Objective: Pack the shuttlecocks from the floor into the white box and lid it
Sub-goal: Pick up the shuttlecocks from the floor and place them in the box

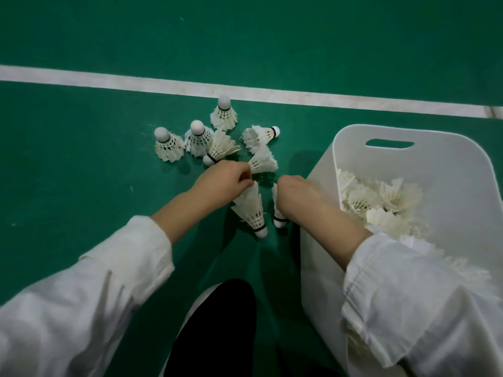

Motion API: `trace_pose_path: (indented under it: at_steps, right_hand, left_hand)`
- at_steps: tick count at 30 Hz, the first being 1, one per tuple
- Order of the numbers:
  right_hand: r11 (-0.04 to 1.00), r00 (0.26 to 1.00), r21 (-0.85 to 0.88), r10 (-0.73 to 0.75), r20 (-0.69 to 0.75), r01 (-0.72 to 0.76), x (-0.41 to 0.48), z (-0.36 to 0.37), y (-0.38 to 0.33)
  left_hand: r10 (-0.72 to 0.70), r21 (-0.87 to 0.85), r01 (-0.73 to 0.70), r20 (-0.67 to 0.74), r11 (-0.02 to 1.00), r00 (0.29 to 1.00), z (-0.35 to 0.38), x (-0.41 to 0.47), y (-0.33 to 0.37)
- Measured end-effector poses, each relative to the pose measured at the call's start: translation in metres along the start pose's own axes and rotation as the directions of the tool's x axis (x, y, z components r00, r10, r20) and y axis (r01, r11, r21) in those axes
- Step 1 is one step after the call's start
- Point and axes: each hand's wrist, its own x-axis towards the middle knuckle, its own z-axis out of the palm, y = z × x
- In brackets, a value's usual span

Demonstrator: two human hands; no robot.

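**Status: packing partly done.** The white box [449, 151] stands on the green floor [81, 159] at the person's right. It holds a loose heap of packed shuttlecocks [386, 202], which sits below the rim at the far end.

**Outstanding:** a floor cluster [198, 138] of about six lies just ahead of the hands. Three stand on their feathers with corks up, and the rest are tipped over.

**Left hand [226, 180]:** the grip is curled, pinching the feather rim of a hanging shuttlecock [251, 208], cork down. Its fingertips also meet a tipped shuttlecock [263, 160]; whether that one is held cannot be told.

**Right hand [296, 193]:** just beside the box's near corner, the grip is curled down round a second shuttlecock [278, 213], cork down. The fingertips are hidden.

**Lid:** none in view.

**Judgement:** likely past halfway. Still to do are dropping in the two in hand, clearing the cluster, and lidding the box.
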Motion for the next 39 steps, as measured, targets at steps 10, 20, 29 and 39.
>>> trace_pose_path:
  at_steps: [10, 20, 29, 39]
  right_hand:
    - [1.0, 0.995, 0.0, -0.022, -0.101, 0.022, 0.006, 0.006, -0.001]
    - [0.996, 0.988, 0.037, -0.069, -0.139, 0.075, 0.002, 0.006, -0.003]
    - [0.995, 0.987, 0.049, -0.075, -0.141, 0.083, 0.007, 0.005, -0.008]
    - [0.993, 0.984, 0.084, -0.068, -0.168, 0.083, 0.014, 0.009, -0.007]
  left_hand:
    - [0.209, 0.204, -0.175, -0.161, 0.963, 0.965, 0.003, 0.022, 0.01]
    - [0.152, 0.24, -0.091, -0.249, 0.966, 0.956, -0.002, 0.016, 0.009]
    - [-0.202, -0.348, 0.084, -0.318, 0.934, 0.926, -0.027, -0.083, -0.02]
    - [-0.237, -0.218, 0.245, 0.066, 0.945, 0.969, 0.014, -0.048, -0.019]
